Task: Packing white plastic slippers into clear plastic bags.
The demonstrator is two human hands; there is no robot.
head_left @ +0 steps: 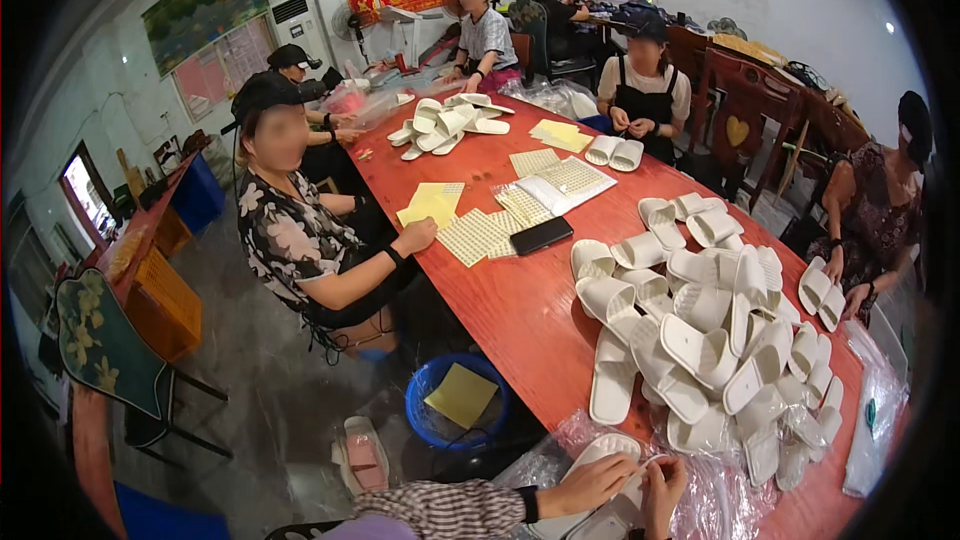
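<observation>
At the near edge of the table, my left hand (590, 486) is closed over a white slipper (603, 444), its fingers bent down toward the strap. Close beside it, my right hand (664, 488) has thumb and fingers pinched together at a thin white edge; what that edge belongs to is unclear. A second white slipper shape (615, 518) shows under and between the hands, partly hidden. Crumpled clear plastic bags (715, 495) lie around them. Just beyond rises a large heap of white slippers (690, 345).
Along the red table (500, 315) lie yellow sticker sheets (470, 238), a black phone (541, 236) and a farther slipper heap (450, 125). A blue bin (415, 410) stands on the floor at left. Several co-workers sit around; one person's hand (417, 236) touches a yellow sheet.
</observation>
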